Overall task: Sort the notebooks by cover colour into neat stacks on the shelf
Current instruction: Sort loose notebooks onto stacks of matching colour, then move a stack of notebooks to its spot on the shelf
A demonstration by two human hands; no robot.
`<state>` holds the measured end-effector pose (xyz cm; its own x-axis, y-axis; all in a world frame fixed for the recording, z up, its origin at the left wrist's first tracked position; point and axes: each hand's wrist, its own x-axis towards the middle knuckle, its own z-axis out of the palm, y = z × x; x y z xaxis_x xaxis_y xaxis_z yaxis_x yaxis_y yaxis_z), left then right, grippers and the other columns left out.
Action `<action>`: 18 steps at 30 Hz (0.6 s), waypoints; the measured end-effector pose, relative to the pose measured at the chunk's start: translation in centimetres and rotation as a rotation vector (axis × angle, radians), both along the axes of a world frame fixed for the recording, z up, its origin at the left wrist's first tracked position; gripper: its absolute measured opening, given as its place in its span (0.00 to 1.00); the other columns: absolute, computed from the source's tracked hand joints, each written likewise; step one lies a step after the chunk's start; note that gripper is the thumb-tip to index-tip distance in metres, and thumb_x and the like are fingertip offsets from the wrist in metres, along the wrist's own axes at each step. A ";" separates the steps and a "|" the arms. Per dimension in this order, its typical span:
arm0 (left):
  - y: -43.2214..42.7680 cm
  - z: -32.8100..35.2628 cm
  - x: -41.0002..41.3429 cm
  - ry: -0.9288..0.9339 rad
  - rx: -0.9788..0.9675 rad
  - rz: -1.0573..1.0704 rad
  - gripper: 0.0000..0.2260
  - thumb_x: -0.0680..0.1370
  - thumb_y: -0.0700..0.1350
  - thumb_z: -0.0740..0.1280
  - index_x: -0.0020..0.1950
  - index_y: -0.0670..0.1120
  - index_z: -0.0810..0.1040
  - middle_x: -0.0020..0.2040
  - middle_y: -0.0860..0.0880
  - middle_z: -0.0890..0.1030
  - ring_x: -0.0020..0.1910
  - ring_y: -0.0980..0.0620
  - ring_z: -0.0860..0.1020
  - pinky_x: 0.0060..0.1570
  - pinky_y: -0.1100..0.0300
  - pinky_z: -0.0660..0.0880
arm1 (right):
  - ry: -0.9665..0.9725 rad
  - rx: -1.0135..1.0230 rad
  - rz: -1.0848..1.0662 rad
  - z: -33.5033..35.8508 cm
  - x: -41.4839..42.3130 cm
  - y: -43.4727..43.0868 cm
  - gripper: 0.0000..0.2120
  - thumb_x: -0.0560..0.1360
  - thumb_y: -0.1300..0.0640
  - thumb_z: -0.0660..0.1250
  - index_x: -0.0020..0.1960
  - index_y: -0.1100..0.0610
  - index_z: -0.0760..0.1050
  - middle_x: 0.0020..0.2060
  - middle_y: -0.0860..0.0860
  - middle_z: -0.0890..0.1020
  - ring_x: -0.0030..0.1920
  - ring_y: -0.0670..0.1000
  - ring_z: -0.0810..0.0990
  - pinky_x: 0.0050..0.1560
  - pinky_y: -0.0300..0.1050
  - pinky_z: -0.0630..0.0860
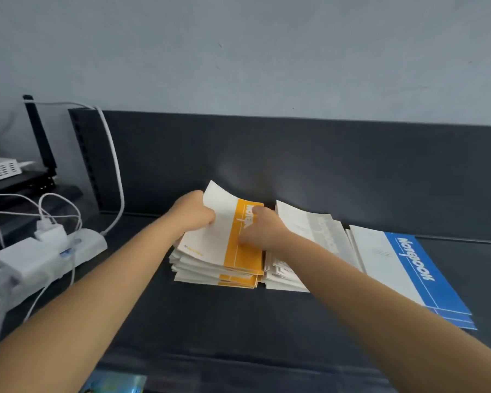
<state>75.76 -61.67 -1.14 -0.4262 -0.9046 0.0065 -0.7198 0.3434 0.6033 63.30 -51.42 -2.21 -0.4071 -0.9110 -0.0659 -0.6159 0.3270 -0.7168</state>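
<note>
Three piles of notebooks lie side by side on the dark shelf [210, 321]. The left pile has orange-banded covers [224, 268]. Its top orange notebook [219, 236] is lifted at the far edge. My left hand [194, 212] grips that notebook's left far corner, and my right hand [260, 226] presses on its orange band from the right. The middle pile has grey-banded covers [318, 231], partly hidden by my right forearm. The right pile has blue-banded covers [408, 273] and lies flat.
A white power strip [40, 256] with plugged chargers and loose white cables [114, 165] sits at the shelf's left end. A black upright [82, 154] stands behind it. The shelf's dark back panel [323, 165] runs behind the piles. A colourful item [114, 385] shows at the bottom edge.
</note>
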 end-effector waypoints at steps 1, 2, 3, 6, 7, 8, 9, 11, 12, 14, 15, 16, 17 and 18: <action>-0.2 -0.5 -0.3 -0.098 -0.053 0.001 0.08 0.74 0.40 0.64 0.52 0.41 0.73 0.52 0.43 0.77 0.49 0.45 0.74 0.43 0.55 0.69 | 0.049 0.016 0.010 -0.2 0.1 -0.1 0.23 0.76 0.59 0.67 0.68 0.63 0.67 0.63 0.58 0.75 0.61 0.57 0.75 0.53 0.44 0.75; -0.2 -0.9 -0.6 -0.214 -0.124 0.009 0.10 0.75 0.42 0.63 0.55 0.42 0.72 0.56 0.43 0.76 0.55 0.43 0.73 0.48 0.54 0.68 | 0.094 0.032 0.022 -0.5 0.1 -0.3 0.21 0.76 0.59 0.66 0.67 0.63 0.68 0.62 0.59 0.75 0.60 0.57 0.76 0.55 0.46 0.76; -0.3 -1.2 -0.8 -0.318 -0.204 0.016 0.13 0.76 0.45 0.62 0.59 0.43 0.71 0.60 0.43 0.75 0.60 0.41 0.70 0.52 0.52 0.67 | 0.154 0.041 0.034 -0.7 0.1 -0.4 0.20 0.76 0.59 0.64 0.66 0.63 0.70 0.60 0.59 0.76 0.59 0.57 0.77 0.54 0.47 0.76; 0.1 -1.3 -1.5 -0.426 -0.411 0.001 0.18 0.77 0.50 0.62 0.65 0.45 0.70 0.64 0.45 0.74 0.64 0.41 0.69 0.59 0.50 0.65 | 0.328 0.011 0.073 -0.7 -0.3 -0.3 0.17 0.75 0.61 0.62 0.64 0.64 0.73 0.59 0.59 0.77 0.57 0.58 0.77 0.54 0.49 0.78; 0.5 -1.1 -1.8 -0.420 -0.474 -0.012 0.19 0.77 0.50 0.62 0.66 0.45 0.70 0.65 0.45 0.74 0.64 0.42 0.70 0.59 0.50 0.65 | 0.378 -0.016 0.076 -0.5 -0.6 0.0 0.16 0.75 0.61 0.62 0.62 0.64 0.74 0.59 0.59 0.77 0.57 0.58 0.77 0.55 0.51 0.78; 1.0 -0.9 -2.2 -0.407 -0.531 -0.027 0.19 0.77 0.51 0.62 0.66 0.45 0.70 0.65 0.46 0.75 0.63 0.43 0.70 0.58 0.50 0.65 | 0.441 -0.049 0.072 -0.4 -0.9 0.4 0.15 0.75 0.59 0.63 0.59 0.63 0.76 0.56 0.58 0.78 0.56 0.58 0.77 0.55 0.50 0.78; 1.6 -0.7 -2.8 -0.392 -0.576 -0.046 0.19 0.78 0.52 0.61 0.67 0.46 0.71 0.64 0.47 0.75 0.63 0.43 0.71 0.58 0.51 0.65 | 0.517 -0.082 0.061 -0.2 -1.5 0.9 0.12 0.75 0.58 0.63 0.55 0.62 0.77 0.53 0.57 0.79 0.55 0.57 0.77 0.54 0.47 0.76; 3.1 -0.2 -4.2 -0.378 -0.628 -0.090 0.20 0.79 0.56 0.59 0.67 0.47 0.71 0.64 0.47 0.76 0.63 0.44 0.72 0.59 0.50 0.65 | 0.657 -0.128 0.035 0.1 -3.3 2.3 0.11 0.76 0.54 0.62 0.51 0.60 0.77 0.50 0.54 0.79 0.56 0.55 0.75 0.55 0.44 0.70; 3.9 0.0 -5.1 -0.376 -0.645 -0.111 0.21 0.79 0.57 0.58 0.67 0.47 0.71 0.64 0.48 0.76 0.63 0.44 0.72 0.60 0.50 0.65 | 0.695 -0.131 0.018 0.2 -4.4 3.3 0.12 0.77 0.52 0.62 0.54 0.59 0.77 0.52 0.53 0.79 0.58 0.55 0.74 0.57 0.44 0.68; 6.0 0.3 -7.1 -0.365 -0.665 -0.156 0.21 0.80 0.59 0.56 0.66 0.47 0.72 0.64 0.49 0.77 0.64 0.44 0.72 0.61 0.50 0.66 | 0.722 -0.107 -0.038 0.4 -6.9 5.7 0.17 0.78 0.48 0.61 0.59 0.58 0.76 0.56 0.52 0.79 0.60 0.55 0.73 0.59 0.45 0.67; 7.1 0.4 -8.2 -0.359 -0.668 -0.177 0.22 0.80 0.60 0.56 0.66 0.47 0.72 0.63 0.49 0.77 0.63 0.44 0.72 0.61 0.50 0.66 | 0.721 -0.094 -0.071 0.3 -8.3 7.0 0.18 0.78 0.47 0.60 0.60 0.58 0.75 0.56 0.52 0.79 0.60 0.55 0.73 0.59 0.46 0.67; 8.4 0.3 -9.5 -0.357 -0.668 -0.198 0.23 0.80 0.61 0.55 0.65 0.47 0.72 0.62 0.49 0.78 0.63 0.44 0.73 0.61 0.50 0.66 | 0.716 -0.083 -0.103 0.2 -9.8 8.3 0.18 0.77 0.46 0.60 0.59 0.57 0.75 0.56 0.52 0.79 0.60 0.55 0.74 0.58 0.46 0.68; 9.8 0.2 -10.8 -0.360 -0.668 -0.219 0.23 0.79 0.63 0.55 0.64 0.47 0.73 0.61 0.49 0.78 0.62 0.44 0.73 0.60 0.51 0.66 | 0.715 -0.068 -0.131 0.1 -11.4 9.8 0.18 0.77 0.46 0.60 0.59 0.57 0.75 0.55 0.51 0.79 0.59 0.55 0.74 0.57 0.46 0.69; 11.3 0.1 -12.2 -0.367 -0.671 -0.239 0.24 0.79 0.64 0.54 0.63 0.47 0.73 0.61 0.49 0.78 0.62 0.44 0.73 0.59 0.51 0.66 | 0.710 -0.048 -0.154 0.0 -12.9 11.4 0.18 0.77 0.45 0.60 0.59 0.57 0.75 0.54 0.51 0.79 0.59 0.55 0.74 0.56 0.46 0.69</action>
